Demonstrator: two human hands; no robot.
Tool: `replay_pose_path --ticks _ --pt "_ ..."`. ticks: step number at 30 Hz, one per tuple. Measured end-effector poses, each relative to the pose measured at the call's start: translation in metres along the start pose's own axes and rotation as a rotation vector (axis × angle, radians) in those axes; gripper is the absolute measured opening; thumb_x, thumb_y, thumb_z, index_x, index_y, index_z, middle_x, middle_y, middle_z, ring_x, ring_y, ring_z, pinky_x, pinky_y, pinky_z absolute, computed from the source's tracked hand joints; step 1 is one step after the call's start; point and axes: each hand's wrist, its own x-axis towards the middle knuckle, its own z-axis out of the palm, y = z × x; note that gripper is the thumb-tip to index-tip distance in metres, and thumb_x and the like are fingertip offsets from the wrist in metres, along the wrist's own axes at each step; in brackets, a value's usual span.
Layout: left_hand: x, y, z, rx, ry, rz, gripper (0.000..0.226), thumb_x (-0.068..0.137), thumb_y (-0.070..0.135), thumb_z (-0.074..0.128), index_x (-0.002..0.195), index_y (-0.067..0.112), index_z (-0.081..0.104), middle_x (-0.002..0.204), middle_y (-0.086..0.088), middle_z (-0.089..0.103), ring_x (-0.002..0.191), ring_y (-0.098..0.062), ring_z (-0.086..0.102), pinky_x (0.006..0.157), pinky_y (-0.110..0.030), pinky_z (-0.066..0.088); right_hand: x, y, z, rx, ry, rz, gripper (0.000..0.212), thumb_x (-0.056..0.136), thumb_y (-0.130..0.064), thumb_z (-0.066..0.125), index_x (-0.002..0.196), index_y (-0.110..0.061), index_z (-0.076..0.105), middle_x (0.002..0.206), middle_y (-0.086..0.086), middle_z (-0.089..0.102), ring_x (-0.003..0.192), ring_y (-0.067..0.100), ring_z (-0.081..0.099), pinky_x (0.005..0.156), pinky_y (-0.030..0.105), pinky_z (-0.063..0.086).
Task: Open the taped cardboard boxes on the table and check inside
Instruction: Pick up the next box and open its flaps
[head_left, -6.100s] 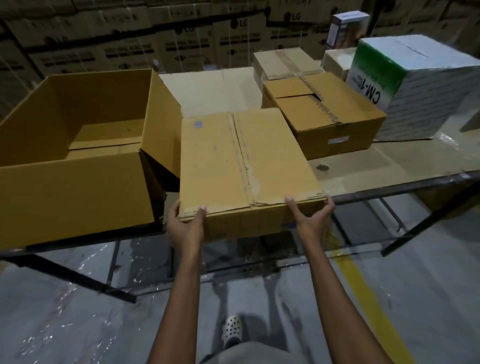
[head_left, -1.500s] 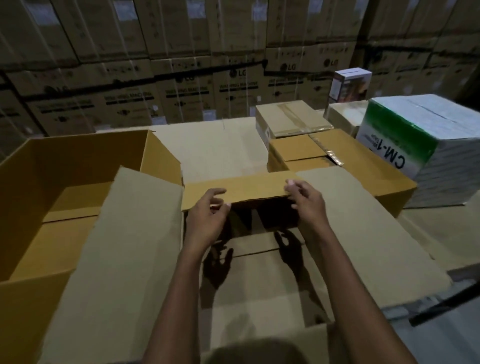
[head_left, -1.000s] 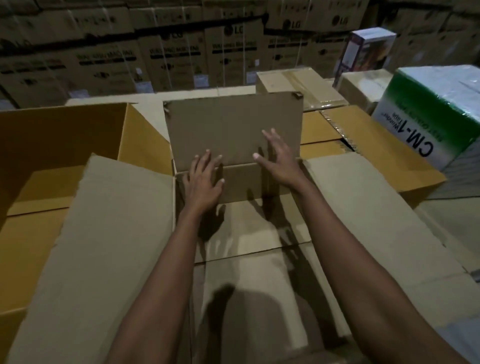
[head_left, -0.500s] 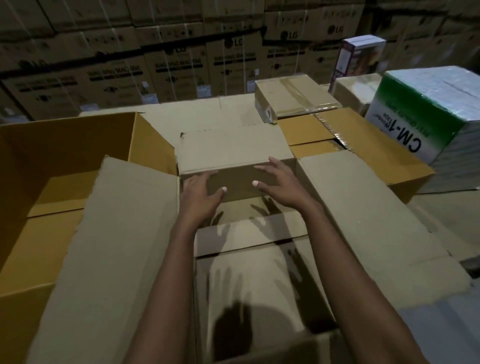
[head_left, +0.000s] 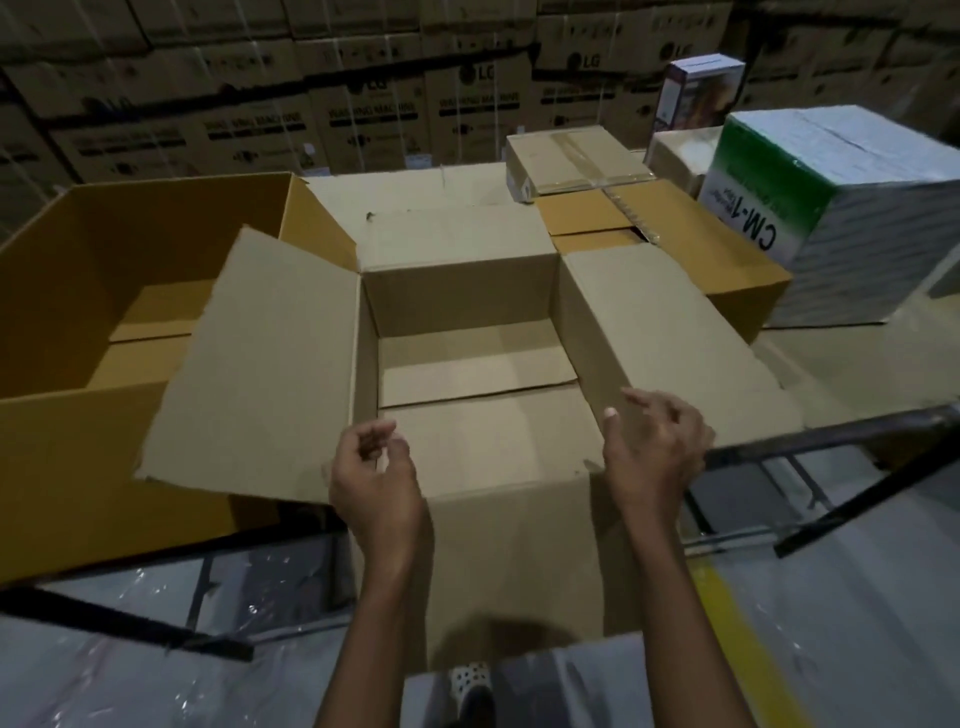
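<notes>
A brown cardboard box (head_left: 457, 296) stands open at the table's front edge, all its flaps folded outward. Its inside shows only bare cardboard floor. My left hand (head_left: 376, 480) hovers over the near left corner with loosely curled fingers, holding nothing. My right hand (head_left: 652, 452) hovers by the near right corner beside the right flap (head_left: 670, 338), fingers loosely spread, also holding nothing. Behind on the right lie two taped boxes, a larger yellow-brown one (head_left: 691, 244) and a smaller one (head_left: 571, 161).
A big open yellow box (head_left: 67, 415) stands at the left, partly under the left flap. A white and green carton (head_left: 841, 218) and a small printed box (head_left: 696, 88) stand at the right rear. Stacked cartons form the back wall. The table's dark metal frame (head_left: 831, 431) runs along the front.
The far flap has been pushed flat outward. Both hands have drawn back from the far wall to the near corners, and the near flap now hangs down in front.
</notes>
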Motion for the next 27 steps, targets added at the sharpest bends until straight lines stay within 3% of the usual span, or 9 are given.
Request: replay_pose_path --ticks 3,6,9,12,16,21,24,25,27 --pt "-0.026 -0.017 -0.021 0.033 0.124 -0.25 0.017 0.074 0.021 0.055 0.09 0.019 0.052 0.104 -0.005 0.052 0.102 -0.032 0.052 0.095 -0.049 0.047 -0.013 0.014 -0.01 -0.027 0.063 0.304 0.067 0.081 -0.03 0.081 0.139 -0.02 0.048 0.149 0.015 0.035 0.134 0.035 0.034 0.101 0.045 0.038" --pt "-0.025 -0.047 -0.03 0.082 0.058 -0.5 0.054 0.057 0.056 0.063 0.099 0.025 0.045 0.119 -0.009 0.055 0.116 -0.038 0.053 0.101 -0.06 0.044 -0.018 0.028 -0.011 0.123 -0.073 0.609 0.089 0.079 -0.043 0.085 0.147 -0.016 0.036 0.155 0.019 0.036 0.141 0.039 0.035 0.111 0.051 0.039" --pt "-0.013 -0.063 -0.026 0.168 -0.08 -0.589 0.102 0.052 0.079 0.072 0.132 0.022 0.043 0.137 -0.015 0.054 0.125 -0.04 0.052 0.107 -0.061 0.039 -0.019 0.031 -0.012 0.218 -0.258 0.654 0.102 0.078 -0.064 0.08 0.156 -0.016 0.035 0.157 0.015 0.045 0.141 0.038 0.046 0.111 0.052 0.042" --pt "-0.004 -0.051 -0.024 0.128 -0.147 -0.623 0.079 0.07 0.06 0.075 0.127 0.01 0.056 0.123 -0.012 0.064 0.117 -0.034 0.057 0.111 -0.049 0.032 -0.02 0.026 -0.012 0.189 -0.259 0.618 0.09 0.081 -0.061 0.079 0.152 -0.018 0.045 0.15 0.014 0.055 0.134 0.038 0.053 0.109 0.051 0.046" --pt "0.006 -0.06 -0.022 0.061 -0.112 -0.535 0.09 0.047 0.059 0.061 0.126 0.016 0.059 0.116 -0.013 0.068 0.108 -0.041 0.062 0.104 -0.062 0.044 -0.02 0.014 -0.025 0.204 -0.223 0.557 0.061 0.088 -0.04 0.077 0.14 -0.016 0.057 0.136 0.015 0.064 0.122 0.038 0.06 0.099 0.042 0.048" --pt "-0.014 -0.018 -0.041 -0.011 -0.077 -0.438 0.085 0.055 0.061 0.067 0.131 0.026 0.06 0.12 -0.008 0.067 0.11 -0.035 0.061 0.097 -0.055 0.051 -0.01 0.002 -0.056 0.259 -0.182 0.511 0.067 0.084 -0.042 0.08 0.143 -0.029 0.054 0.135 0.009 0.061 0.119 0.033 0.059 0.095 0.049 0.054" --pt "-0.031 0.007 -0.056 -0.122 -0.025 -0.388 0.038 0.068 0.045 0.076 0.102 0.033 0.065 0.103 0.004 0.066 0.103 -0.027 0.062 0.098 -0.052 0.052 -0.013 0.0 -0.079 0.356 -0.145 0.487 0.066 0.085 -0.034 0.08 0.144 -0.027 0.054 0.127 0.007 0.058 0.113 0.029 0.058 0.086 0.047 0.055" --pt "-0.036 0.014 -0.06 -0.159 -0.005 -0.361 0.031 0.075 0.037 0.077 0.104 0.034 0.066 0.103 0.006 0.065 0.104 -0.025 0.061 0.098 -0.05 0.052 -0.015 -0.001 -0.086 0.398 -0.135 0.481 0.067 0.085 -0.031 0.08 0.146 -0.026 0.053 0.126 0.005 0.056 0.112 0.027 0.057 0.084 0.045 0.055" --pt "-0.042 0.019 -0.066 -0.226 0.031 -0.325 0.046 0.081 0.026 0.078 0.125 0.021 0.066 0.115 0.0 0.066 0.106 -0.023 0.062 0.092 -0.044 0.054 -0.021 -0.003 -0.097 0.471 -0.115 0.472 0.068 0.086 -0.027 0.079 0.149 -0.024 0.052 0.128 0.003 0.054 0.112 0.024 0.056 0.084 0.041 0.053"
